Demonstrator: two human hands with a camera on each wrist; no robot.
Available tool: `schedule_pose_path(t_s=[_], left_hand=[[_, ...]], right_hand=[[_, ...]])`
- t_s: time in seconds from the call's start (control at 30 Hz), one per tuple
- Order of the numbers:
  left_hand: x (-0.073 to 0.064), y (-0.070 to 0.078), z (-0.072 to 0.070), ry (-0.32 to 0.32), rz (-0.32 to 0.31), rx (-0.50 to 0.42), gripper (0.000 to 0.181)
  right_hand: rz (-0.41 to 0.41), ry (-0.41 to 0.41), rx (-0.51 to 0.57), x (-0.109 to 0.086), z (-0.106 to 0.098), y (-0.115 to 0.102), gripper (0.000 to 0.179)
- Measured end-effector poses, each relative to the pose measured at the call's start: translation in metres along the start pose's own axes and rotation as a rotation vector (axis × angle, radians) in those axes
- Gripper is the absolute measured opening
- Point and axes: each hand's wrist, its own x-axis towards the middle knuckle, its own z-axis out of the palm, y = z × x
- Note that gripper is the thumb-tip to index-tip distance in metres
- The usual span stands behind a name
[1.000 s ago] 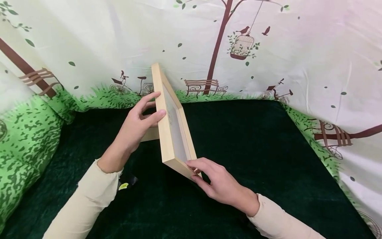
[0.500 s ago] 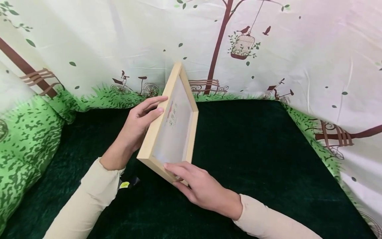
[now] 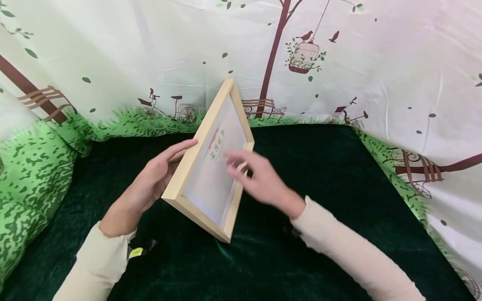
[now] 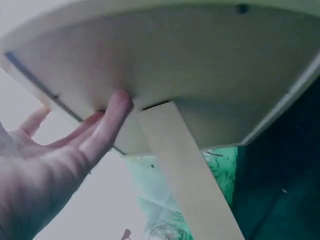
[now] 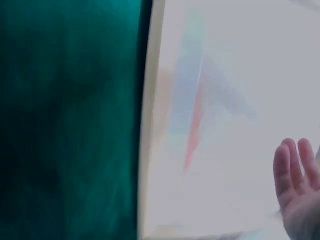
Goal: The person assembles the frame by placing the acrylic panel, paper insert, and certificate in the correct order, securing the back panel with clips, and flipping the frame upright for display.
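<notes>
A pale wooden picture frame stands tilted and turned on the dark green cloth. Inside it is a whitish printed sheet with dark characters and a red mark. My left hand touches the frame's left side, its fingers reaching along the edge. In the left wrist view those fingers lie against the plain back panel, next to a wooden support strip that slants from it. My right hand hovers before the sheet, fingers loosely bent and holding nothing; motion blurs it.
Dark green velvet cloth covers the table. Behind it and along both sides hangs a white curtain printed with trees, benches and bicycles. A black strap with a yellow label shows at my left wrist.
The frame has turned so its front faces me more. My right hand has let go of the lower edge and risen before the sheet. My left hand has slid lower along the side.
</notes>
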Motion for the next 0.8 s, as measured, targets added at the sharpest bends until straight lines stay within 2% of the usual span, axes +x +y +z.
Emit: schedule_pose_path(t_s=[0.07,0.13,0.2,0.27,0.4,0.5,0.6,0.8], left_hand=[[-0.013,-0.009,0.002,-0.03,0.08,0.043,0.082],[-0.025,-0.016,0.007,-0.038,0.124,0.107,0.099],[-0.035,-0.022,0.014,-0.016,0.131,0.185,0.11],[-0.04,-0.025,0.025,0.037,0.133,0.261,0.12],[-0.041,-0.029,0.049,0.193,0.128,0.361,0.131],[-0.041,-0.032,0.059,0.254,0.145,0.386,0.127],[-0.042,-0.036,0.061,0.264,0.196,0.388,0.122],[-0.041,-0.044,0.055,0.246,0.363,0.393,0.105]], right_hand=[[0.143,0.08,0.016,0.021,-0.009,0.025,0.035],[0.266,0.14,0.041,0.039,-0.015,0.051,0.037],[0.36,0.171,0.064,0.052,-0.018,0.074,0.041],[0.41,0.174,0.084,0.06,-0.019,0.091,0.047],[0.439,0.136,0.111,0.068,-0.017,0.112,0.055],[0.415,0.107,0.131,0.069,-0.017,0.119,0.058],[0.385,0.076,0.146,0.067,-0.017,0.122,0.06],[0.341,0.062,0.144,0.062,-0.019,0.124,0.061]])
